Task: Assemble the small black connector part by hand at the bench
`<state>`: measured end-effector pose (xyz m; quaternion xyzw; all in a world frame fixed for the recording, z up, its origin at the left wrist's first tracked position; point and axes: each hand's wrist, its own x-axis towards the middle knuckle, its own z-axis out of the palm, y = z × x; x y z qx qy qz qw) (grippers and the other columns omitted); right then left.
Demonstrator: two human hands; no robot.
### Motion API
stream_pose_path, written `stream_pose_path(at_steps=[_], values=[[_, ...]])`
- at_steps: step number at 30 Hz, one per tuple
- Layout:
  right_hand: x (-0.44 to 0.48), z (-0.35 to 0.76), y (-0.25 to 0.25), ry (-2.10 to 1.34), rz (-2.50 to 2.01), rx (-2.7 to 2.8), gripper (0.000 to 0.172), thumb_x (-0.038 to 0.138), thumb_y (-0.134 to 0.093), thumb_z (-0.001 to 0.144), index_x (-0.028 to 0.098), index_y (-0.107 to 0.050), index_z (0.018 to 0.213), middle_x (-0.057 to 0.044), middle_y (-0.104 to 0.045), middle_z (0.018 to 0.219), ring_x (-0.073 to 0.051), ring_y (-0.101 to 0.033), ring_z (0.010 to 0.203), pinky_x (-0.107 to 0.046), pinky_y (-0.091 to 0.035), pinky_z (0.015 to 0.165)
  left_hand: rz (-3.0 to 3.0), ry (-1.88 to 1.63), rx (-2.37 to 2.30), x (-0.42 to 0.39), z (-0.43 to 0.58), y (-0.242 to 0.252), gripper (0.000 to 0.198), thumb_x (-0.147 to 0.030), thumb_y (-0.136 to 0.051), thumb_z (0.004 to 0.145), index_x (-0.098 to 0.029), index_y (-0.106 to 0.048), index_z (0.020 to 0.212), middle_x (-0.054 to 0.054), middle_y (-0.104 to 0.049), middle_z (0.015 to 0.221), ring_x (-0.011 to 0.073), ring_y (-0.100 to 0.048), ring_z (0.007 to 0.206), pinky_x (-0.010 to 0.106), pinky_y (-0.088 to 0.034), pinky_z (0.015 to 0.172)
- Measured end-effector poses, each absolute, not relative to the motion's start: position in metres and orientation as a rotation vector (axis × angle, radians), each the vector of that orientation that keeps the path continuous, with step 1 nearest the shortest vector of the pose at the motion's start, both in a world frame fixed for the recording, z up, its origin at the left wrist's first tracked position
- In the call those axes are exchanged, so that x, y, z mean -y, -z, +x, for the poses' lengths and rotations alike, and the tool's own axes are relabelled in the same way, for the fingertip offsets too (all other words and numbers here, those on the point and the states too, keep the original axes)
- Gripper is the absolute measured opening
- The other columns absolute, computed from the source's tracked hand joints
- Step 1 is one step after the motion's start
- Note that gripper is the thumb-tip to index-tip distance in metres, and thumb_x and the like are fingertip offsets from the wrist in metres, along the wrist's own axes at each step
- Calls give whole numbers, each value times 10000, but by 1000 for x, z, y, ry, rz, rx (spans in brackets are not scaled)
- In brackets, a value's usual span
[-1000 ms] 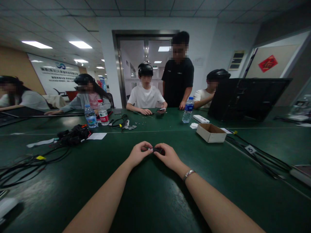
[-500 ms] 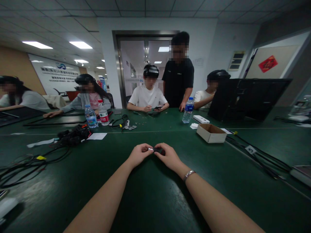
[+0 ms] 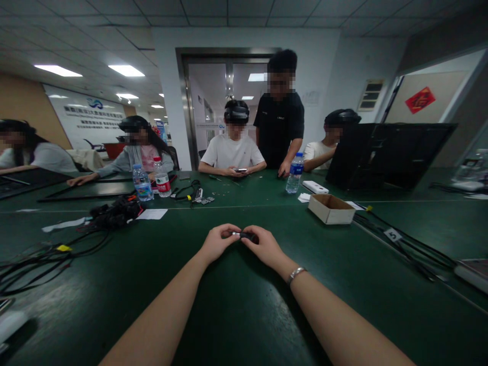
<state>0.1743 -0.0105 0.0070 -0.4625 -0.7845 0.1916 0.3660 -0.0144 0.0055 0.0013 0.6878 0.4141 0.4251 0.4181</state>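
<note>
Between my two hands, just above the green table (image 3: 244, 315), is a small slim object (image 3: 247, 236) with a shiny silver end and a black body. My left hand (image 3: 218, 243) pinches the silver end between thumb and fingers. The black part sits in the pinch of my right hand (image 3: 264, 246), which has a silver bracelet (image 3: 296, 275) at its wrist. The fingertips of both hands nearly meet. Much of the object is covered by my fingers, so its exact kind is unclear.
An open cardboard box (image 3: 331, 211) stands right, near a water bottle (image 3: 295, 174) and a white power strip (image 3: 315, 187). Black cables (image 3: 404, 244) run along the right; more cables (image 3: 46, 259) lie left. Several people sit or stand across the table, with a monitor (image 3: 385, 155) at right.
My hands stay almost in place with the same small object. Across the table, the seated person in white has brought both hands together around a phone.
</note>
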Motion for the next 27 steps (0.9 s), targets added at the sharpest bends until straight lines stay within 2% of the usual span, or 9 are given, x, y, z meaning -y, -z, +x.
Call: stream_pose_path(at_steps=[5,10,13,16,19,27], values=[[11,173,-7,-490,-1192,2017,156,239,-614,815,197,-655,960,-28,-636,872,-154,-561,763,-263,-438,680,1723,-1072,-1015,-7,-15,1,305,-290,-707,709,-181,-662,989,74,-681,1020,194,-625,933,347,-481,888],[10,174,-6,-484,-1178,2008,164,241,-606,822,190,-646,972,-31,-636,885,-153,-562,766,-263,-437,684,1708,-1070,-1062,-5,-14,-2,371,-348,-699,718,-189,-638,1048,84,-653,1085,192,-614,948,329,-483,861],[9,175,-5,-483,-1192,2004,177,243,-608,819,194,-641,985,-29,-634,909,-155,-562,787,-268,-437,696,1666,-1061,-1130,-5,-14,-3,350,-395,-642,760,-184,-625,1039,75,-660,1017,175,-623,873,315,-486,814],[8,176,-4,-478,-1201,2001,180,248,-603,821,196,-638,990,-27,-631,918,-154,-562,795,-270,-436,702,1667,-1033,-1158,-6,-14,-3,302,-419,-605,779,-171,-633,950,50,-665,884,160,-617,776,312,-485,766],[8,176,-3,-475,-1198,2005,171,256,-603,820,195,-639,975,-27,-629,906,-152,-562,787,-268,-435,695,1710,-1022,-1126,-5,-14,-4,275,-401,-627,764,-166,-637,906,44,-662,854,168,-613,805,310,-481,777],[3,177,2,-458,-1201,2003,183,261,-611,817,193,-649,982,-30,-631,894,-150,-561,776,-266,-434,697,1724,-1069,-1058,-5,-12,-5,283,-345,-692,710,-170,-633,925,63,-654,954,181,-610,896,316,-474,846]])
